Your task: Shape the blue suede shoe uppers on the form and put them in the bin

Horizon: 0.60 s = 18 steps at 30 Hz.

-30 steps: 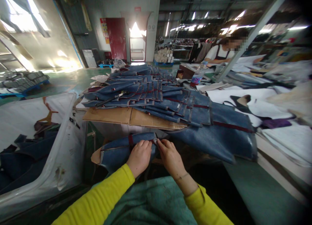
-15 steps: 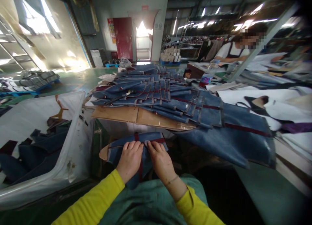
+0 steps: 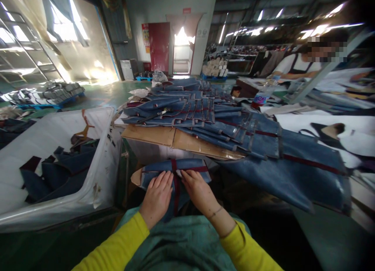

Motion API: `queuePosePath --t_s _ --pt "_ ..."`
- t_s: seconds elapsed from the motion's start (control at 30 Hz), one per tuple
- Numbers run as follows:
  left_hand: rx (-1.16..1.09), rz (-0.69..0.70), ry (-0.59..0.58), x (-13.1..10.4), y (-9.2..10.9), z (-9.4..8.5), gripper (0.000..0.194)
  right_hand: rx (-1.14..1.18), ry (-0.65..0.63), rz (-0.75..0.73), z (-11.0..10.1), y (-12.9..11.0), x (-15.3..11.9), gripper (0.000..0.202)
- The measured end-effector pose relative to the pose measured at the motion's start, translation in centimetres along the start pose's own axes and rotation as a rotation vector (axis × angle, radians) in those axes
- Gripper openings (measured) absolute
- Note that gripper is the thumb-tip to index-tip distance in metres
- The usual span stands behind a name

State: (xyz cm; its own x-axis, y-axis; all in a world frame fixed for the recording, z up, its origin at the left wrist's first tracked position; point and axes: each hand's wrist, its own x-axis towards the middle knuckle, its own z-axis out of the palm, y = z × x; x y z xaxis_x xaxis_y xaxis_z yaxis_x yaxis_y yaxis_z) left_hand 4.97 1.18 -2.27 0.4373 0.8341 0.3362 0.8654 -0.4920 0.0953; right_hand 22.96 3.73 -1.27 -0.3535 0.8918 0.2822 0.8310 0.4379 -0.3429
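A blue leather-like piece (image 3: 190,163) with crossed dark red strips lies in front of me over my lap, a tan flap (image 3: 136,177) at its left end. My left hand (image 3: 157,196) rests on it left of the upright strip, fingers stretched out flat and close together. Just right of that strip is my right hand (image 3: 200,191), its thumb and fingers pinched at the piece near where the strips cross. Something small and pale shows at those fingertips; what it is I cannot make out.
Beyond my hands, overlapping blue pieces (image 3: 187,106) lie heaped on a brown cardboard sheet (image 3: 149,135). To the left stands a white bin (image 3: 101,165) with more blue pieces inside. A bottle (image 3: 260,97) stands right of the heap; a co-worker (image 3: 299,65) bends over a table behind it.
My left hand's fingers, more curled before, now lie flatter on the blue piece. The right hand stays pinched near the strip crossing. The whole view has shifted, with everything slightly further right.
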Motion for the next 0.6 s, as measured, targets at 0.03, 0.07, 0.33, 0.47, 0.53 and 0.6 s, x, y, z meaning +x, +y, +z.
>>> queuePosePath --t_s 0.03,0.07,0.33,0.47,0.53,0.6 --pt "0.000 0.010 -0.005 -0.2 0.1 0.1 0.044 0.018 -0.012 -0.011 -0.2 0.1 -0.1 0.033" --pt "0.000 0.014 -0.010 -0.4 0.2 0.2 0.044 0.035 -0.025 -0.021 -0.3 0.2 -0.1 0.033" --pt "-0.021 -0.129 0.010 1.3 0.0 -0.9 0.031 0.150 -0.148 -0.023 -1.6 0.8 1.5 0.030" --pt "-0.012 -0.140 -0.013 3.0 0.1 -1.6 0.022 0.082 -0.193 -0.074 -2.3 0.7 2.2 0.027" --pt "-0.010 -0.098 -0.022 3.4 0.2 -1.8 0.020 0.007 -0.189 -0.110 -2.6 0.5 2.2 0.025" --pt "-0.015 -0.051 -0.030 3.3 0.1 -1.7 0.020 -0.025 -0.179 -0.124 -2.6 0.4 2.1 0.025"
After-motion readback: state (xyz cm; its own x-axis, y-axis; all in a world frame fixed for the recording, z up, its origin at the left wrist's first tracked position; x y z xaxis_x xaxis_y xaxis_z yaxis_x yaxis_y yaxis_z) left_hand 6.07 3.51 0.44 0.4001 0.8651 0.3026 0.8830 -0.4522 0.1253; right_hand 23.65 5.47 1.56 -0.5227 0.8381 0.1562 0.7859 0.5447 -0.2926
